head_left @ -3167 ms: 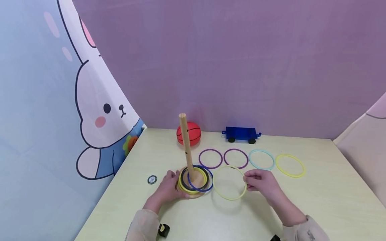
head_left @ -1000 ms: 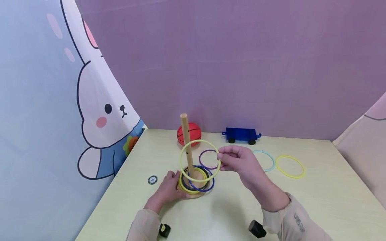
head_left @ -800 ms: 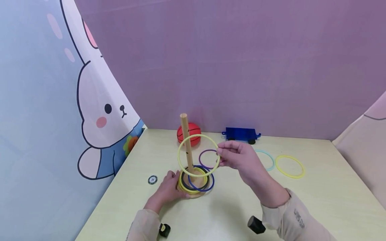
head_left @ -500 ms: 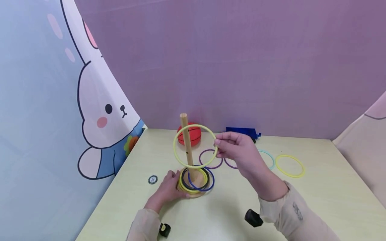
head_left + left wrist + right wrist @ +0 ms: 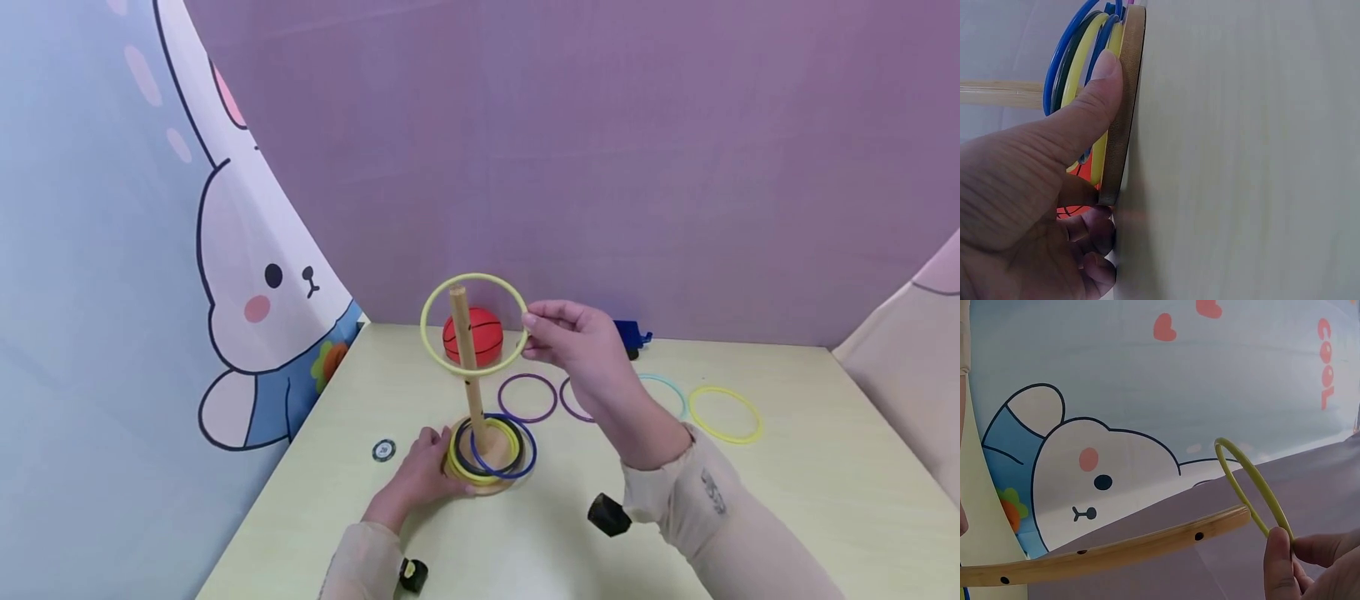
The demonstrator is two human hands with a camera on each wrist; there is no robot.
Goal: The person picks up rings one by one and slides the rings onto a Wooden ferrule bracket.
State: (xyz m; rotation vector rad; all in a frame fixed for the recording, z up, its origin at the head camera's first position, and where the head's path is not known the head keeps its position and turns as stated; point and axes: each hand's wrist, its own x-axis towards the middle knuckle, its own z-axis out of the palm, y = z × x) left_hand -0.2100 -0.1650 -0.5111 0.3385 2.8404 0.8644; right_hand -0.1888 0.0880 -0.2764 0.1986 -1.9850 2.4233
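In the head view my right hand (image 5: 577,342) pinches a thin yellow ring (image 5: 423,322) by its right edge, level with the top of an upright wooden peg (image 5: 476,404). The right wrist view has the peg's tip against or just beside the ring's near rim; I cannot tell whether the ring is around it. My left hand (image 5: 422,473) grips the peg's round wooden base (image 5: 1122,125), thumb over the edge and fingers below and behind. Yellow, black and blue rings lie around the peg's foot, a blue ring (image 5: 536,454) sticking out to the right.
Behind the peg sits a small red basketball (image 5: 491,337). A blue toy wagon (image 5: 632,336) is partly hidden by my right hand. Flat on the table lie two purple rings (image 5: 500,400), a light-blue ring (image 5: 685,404) and another yellow ring (image 5: 760,427). A round chip (image 5: 384,450) lies left.
My right hand has carried the yellow ring left and up from beside the base to the height of the peg's top. The left hand keeps its hold on the base.
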